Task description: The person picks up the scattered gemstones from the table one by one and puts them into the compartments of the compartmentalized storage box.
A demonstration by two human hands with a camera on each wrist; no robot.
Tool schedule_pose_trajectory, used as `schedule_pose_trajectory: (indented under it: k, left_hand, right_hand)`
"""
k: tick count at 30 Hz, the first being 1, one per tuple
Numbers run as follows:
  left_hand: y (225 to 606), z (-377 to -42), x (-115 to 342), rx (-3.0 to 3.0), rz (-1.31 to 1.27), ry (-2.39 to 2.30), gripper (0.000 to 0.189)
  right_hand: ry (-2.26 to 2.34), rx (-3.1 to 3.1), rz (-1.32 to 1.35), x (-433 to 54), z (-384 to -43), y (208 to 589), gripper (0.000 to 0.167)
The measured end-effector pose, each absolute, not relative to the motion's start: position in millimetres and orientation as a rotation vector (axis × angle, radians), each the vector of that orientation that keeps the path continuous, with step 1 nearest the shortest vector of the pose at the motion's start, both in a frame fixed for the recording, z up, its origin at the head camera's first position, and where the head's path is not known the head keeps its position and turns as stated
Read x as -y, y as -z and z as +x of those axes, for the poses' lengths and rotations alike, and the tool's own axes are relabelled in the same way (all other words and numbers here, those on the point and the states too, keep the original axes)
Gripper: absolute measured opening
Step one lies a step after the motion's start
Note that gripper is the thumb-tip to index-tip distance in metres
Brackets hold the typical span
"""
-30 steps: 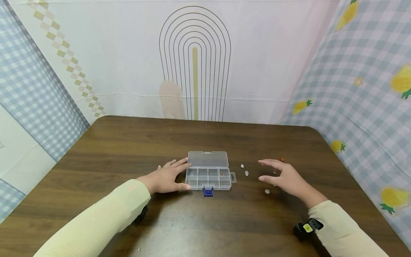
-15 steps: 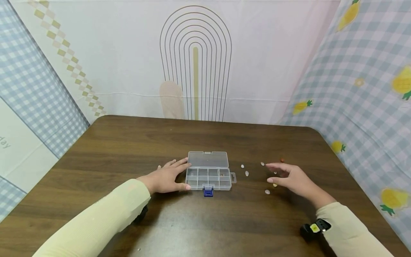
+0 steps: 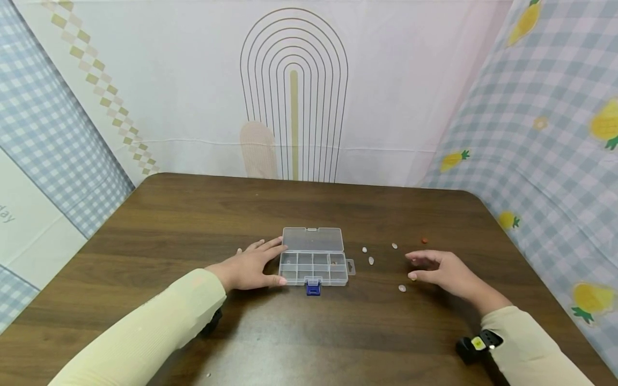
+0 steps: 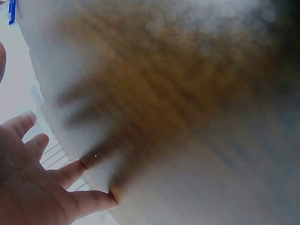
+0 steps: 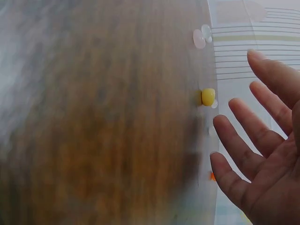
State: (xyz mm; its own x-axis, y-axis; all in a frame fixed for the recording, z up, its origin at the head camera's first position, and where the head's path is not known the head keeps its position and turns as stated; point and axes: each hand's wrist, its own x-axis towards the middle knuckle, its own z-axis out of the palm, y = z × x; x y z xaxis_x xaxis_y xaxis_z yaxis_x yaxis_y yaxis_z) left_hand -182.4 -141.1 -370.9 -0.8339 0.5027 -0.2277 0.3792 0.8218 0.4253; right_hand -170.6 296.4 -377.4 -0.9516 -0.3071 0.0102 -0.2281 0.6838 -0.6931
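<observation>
A clear plastic compartment box (image 3: 306, 274) lies on the wooden table, its lid (image 3: 313, 239) folded back and a blue latch (image 3: 313, 289) at the front. My left hand (image 3: 253, 268) rests at its left side with spread fingers, index fingertip and thumb right at the box. To the right, my right hand (image 3: 446, 273) hovers low with loosely bent fingers and nothing between them. A yellow stone (image 5: 208, 97) lies on the table ahead of those fingers in the right wrist view; from the head it shows beside the thumb tip.
Pale stones (image 3: 370, 260) lie scattered between the box and my right hand, one pinkish stone (image 3: 402, 288) nearer the front. An orange-red stone (image 3: 424, 240) sits beyond the right hand. A tiny white speck (image 3: 208, 375) lies near the front left. Patterned cloths hang behind the table (image 3: 217, 198).
My right hand has moved right and slightly nearer, uncovering a pale stone and the orange-red one, and its thumb now overlaps the yellow stone. The left hand and box stay put.
</observation>
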Motion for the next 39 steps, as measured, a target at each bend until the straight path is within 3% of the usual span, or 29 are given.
schedule_pose_trajectory:
  k: [17,39]
  left_hand:
    - [373.0,-184.1,141.5,-2.675,0.664,-0.517,0.083]
    - [371.9,-182.6,140.8,-2.677,0.661,-0.525,0.082]
  right_hand:
    - [1.013,-2.79,-0.45,-302.1,-169.5,379.6,0.043]
    - [0.942,-2.76,-0.495,-300.4,-173.0,381.7,0.022]
